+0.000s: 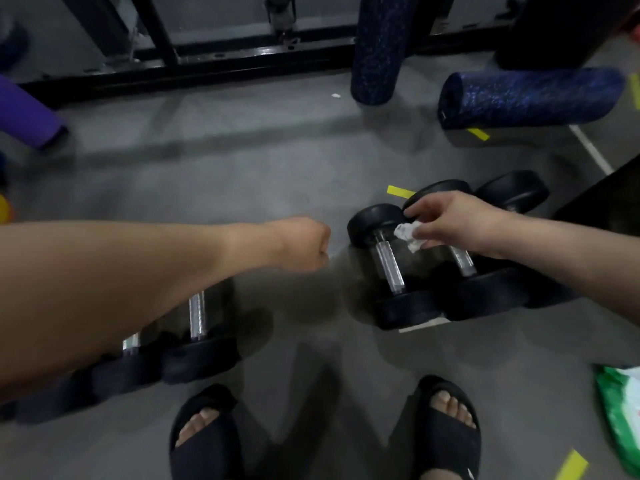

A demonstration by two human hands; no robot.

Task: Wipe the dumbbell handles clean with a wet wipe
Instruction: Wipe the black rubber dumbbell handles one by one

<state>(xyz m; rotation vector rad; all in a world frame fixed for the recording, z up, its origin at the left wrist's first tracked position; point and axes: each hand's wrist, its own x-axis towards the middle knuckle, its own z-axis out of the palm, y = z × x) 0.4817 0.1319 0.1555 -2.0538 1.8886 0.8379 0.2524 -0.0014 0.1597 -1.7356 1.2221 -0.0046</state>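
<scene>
A crumpled wet wipe [408, 235] is pinched in the right hand [453, 221], by the far end of the chrome handle [389, 265] of a black dumbbell [405, 308] lying on the floor [277, 168]. Whether it touches cannot be told. The left hand [304, 244] is curled into a fist, and nothing is seen in it. With so small a wad, the handle's underside may be missed, and the round dumbbell may be rolled by the stroke. The left-hand dumbbells [198, 315] are largely hidden under the forearm, and the second handle [462, 261] is partly covered.

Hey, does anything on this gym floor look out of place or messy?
A small white scrap lies loose on the floor beside the upright blue foam roller. The other roller lies on its side. Otherwise nothing stands out.
</scene>
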